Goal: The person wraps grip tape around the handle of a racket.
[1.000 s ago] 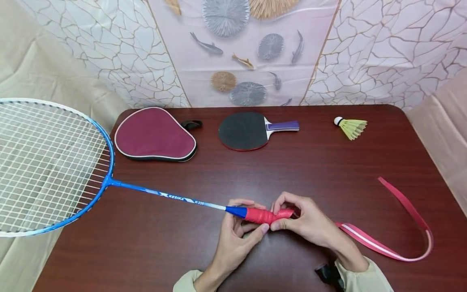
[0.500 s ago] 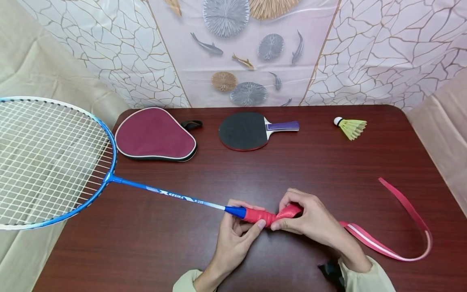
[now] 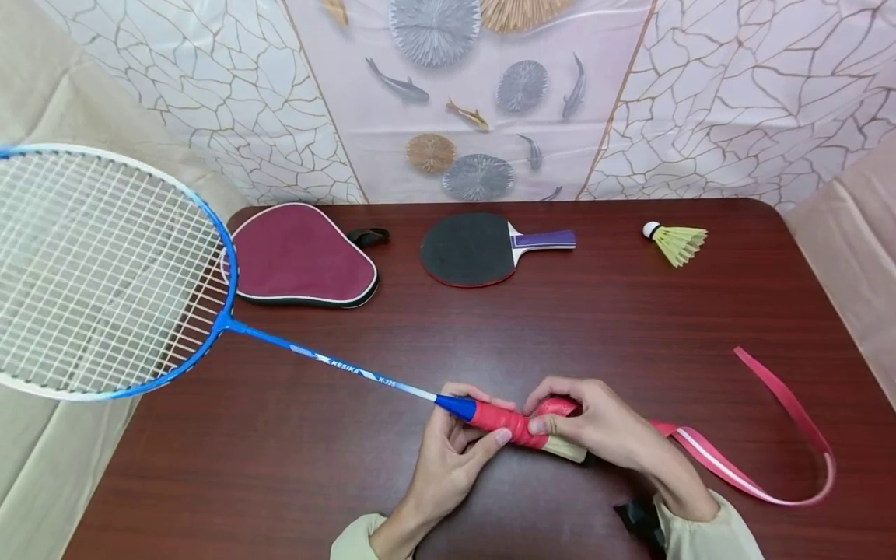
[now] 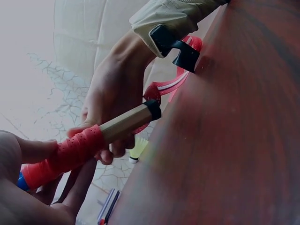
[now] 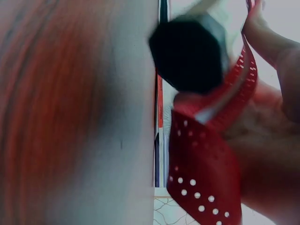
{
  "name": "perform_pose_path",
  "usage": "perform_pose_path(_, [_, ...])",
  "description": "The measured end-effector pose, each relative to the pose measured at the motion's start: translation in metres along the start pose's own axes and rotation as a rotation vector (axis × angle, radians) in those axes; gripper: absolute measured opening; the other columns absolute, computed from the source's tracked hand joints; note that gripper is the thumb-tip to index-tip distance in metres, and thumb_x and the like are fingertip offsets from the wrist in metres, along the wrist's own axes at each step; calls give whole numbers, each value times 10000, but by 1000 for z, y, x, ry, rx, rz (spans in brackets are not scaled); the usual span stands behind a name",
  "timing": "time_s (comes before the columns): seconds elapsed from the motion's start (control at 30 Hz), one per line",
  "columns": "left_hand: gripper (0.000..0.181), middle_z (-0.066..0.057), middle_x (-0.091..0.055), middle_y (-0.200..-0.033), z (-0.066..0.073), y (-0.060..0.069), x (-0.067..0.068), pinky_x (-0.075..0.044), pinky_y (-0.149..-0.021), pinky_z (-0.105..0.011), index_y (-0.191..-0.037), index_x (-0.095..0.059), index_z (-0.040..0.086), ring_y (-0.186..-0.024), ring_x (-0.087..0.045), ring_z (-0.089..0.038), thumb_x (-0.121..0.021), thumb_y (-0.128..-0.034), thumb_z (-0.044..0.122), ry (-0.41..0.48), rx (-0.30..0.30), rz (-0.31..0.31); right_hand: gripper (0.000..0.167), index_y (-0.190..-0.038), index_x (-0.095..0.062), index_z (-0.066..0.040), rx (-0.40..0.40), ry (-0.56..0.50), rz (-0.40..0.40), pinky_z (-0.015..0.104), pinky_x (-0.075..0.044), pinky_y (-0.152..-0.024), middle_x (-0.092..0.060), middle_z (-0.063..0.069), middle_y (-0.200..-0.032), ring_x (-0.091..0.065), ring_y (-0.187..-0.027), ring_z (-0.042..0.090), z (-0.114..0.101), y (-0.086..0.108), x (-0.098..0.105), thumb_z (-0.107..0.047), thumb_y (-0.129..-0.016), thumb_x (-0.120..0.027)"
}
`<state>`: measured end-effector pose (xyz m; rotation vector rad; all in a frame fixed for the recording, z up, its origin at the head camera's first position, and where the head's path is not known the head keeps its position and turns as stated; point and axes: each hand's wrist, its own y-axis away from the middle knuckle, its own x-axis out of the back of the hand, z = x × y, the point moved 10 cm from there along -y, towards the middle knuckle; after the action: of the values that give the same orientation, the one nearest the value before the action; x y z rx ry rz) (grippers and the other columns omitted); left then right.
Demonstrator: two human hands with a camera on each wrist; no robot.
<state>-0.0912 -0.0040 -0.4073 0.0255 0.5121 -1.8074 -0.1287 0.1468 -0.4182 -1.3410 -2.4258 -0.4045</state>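
A blue and white badminton racket (image 3: pixel 336 363) slants over the table, its handle toward the right. My left hand (image 3: pixel 451 463) holds that handle between thumb and fingers, where red grip tape (image 3: pixel 505 424) is wound round it. With thumb and fingers my right hand (image 3: pixel 605 424) pinches the loose part of the perforated tape beside the handle. In the left wrist view a bare wooden stretch of handle (image 4: pixel 125 123) shows past the windings, ending in a black butt cap (image 4: pixel 152 109). The tape's free tail (image 3: pixel 728 474) curls on the table to the right.
A maroon paddle case (image 3: pixel 301 257) lies at the back left, partly behind the racket head. A black table tennis paddle (image 3: pixel 467 250) lies at the back middle, and a yellow shuttlecock (image 3: pixel 677 243) at the back right. A black wrist mount (image 3: pixel 640 523) sits at the right sleeve.
The racket head has risen and shifted right. My right hand has brought the tape to the far side of the handle, exposing the bare wooden end that it covered before.
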Motion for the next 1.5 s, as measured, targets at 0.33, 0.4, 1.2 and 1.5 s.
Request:
perform_pose_path(0.33, [486,-306,-612,-1157,2,1,6,-548,-861,-380,-1229,-365,-56,-1024,-619,-472,-659,-854,-147,70,-32,48,119,-946,-722,-272,84,-8,-81,244,-480,-541,-660,-81,-771,-559,-647,81,-9,-1,-11,-344,-857,-756])
perform_pose_path(0.4, [483,-371,-551,-1163,2,1,8,-542,-868,-428,-1231,-397,-70,-1024,-610,-499,-660,-838,-171,94,-40,64,141,-927,-714,-290,97,21,-33,242,-476,-536,-654,-96,-775,-559,-637,83,-11,-1,-7,-366,-828,-780])
perform_pose_path(1.2, [444,-450,-427,-1119,4,-3,2,-507,-890,-518,-1204,-325,-81,-1090,-549,-533,-586,-868,-208,151,-54,42,324,-852,-657,-333,145,175,153,216,-467,-598,-629,-161,-809,-574,-701,71,-17,0,12,-390,-656,-908])
perform_pose_path(1.5, [437,-414,-436,-1149,3,-3,1,-517,-888,-499,-1209,-337,-81,-1075,-535,-576,-582,-869,-206,149,-34,14,287,-878,-667,-326,135,161,131,232,-476,-630,-634,-149,-866,-579,-738,80,-14,1,10,-401,-698,-877])
